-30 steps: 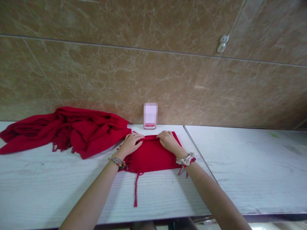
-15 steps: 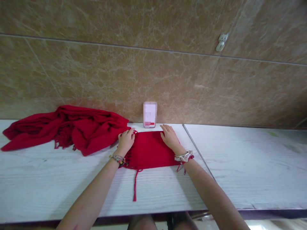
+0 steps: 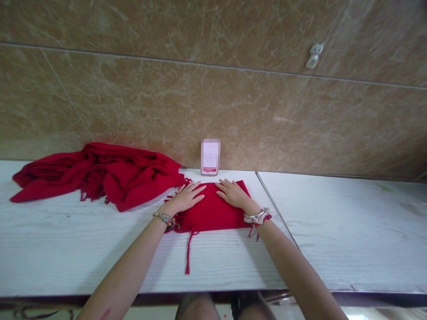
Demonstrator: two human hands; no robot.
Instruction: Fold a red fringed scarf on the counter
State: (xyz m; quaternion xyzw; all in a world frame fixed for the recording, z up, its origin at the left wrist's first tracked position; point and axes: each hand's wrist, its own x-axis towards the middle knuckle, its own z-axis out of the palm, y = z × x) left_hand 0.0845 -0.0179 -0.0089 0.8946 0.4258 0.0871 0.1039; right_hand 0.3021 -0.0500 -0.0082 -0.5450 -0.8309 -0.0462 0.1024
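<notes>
A red fringed cloth, folded into a flat rectangle (image 3: pixel 213 213), lies on the white tabletop in front of me. My left hand (image 3: pixel 187 197) rests on its upper left part, palm down with the fingers stretched out. On the upper right part lies my right hand (image 3: pixel 233 194), also flat, its fingers spread and pointing inward. Fringe shows at the cloth's left edge, and one tasselled strand (image 3: pixel 187 255) hangs from the near edge over the table. Both palms hide parts of the cloth.
A crumpled red scarf (image 3: pixel 133 178) with fringe lies to the left, close to the wall. A phone (image 3: pixel 210 156) leans on the brown tiled wall (image 3: pixel 150 106) behind the cloth. A white cat-shaped hook (image 3: pixel 314 55) is on the wall. A seam (image 3: pixel 276 209) crosses the tabletop on the right.
My left hand has moved from the cloth's left edge inward, its fingers now stretched out flat. My right hand has shifted slightly left, fingers more spread. The view has moved a little.
</notes>
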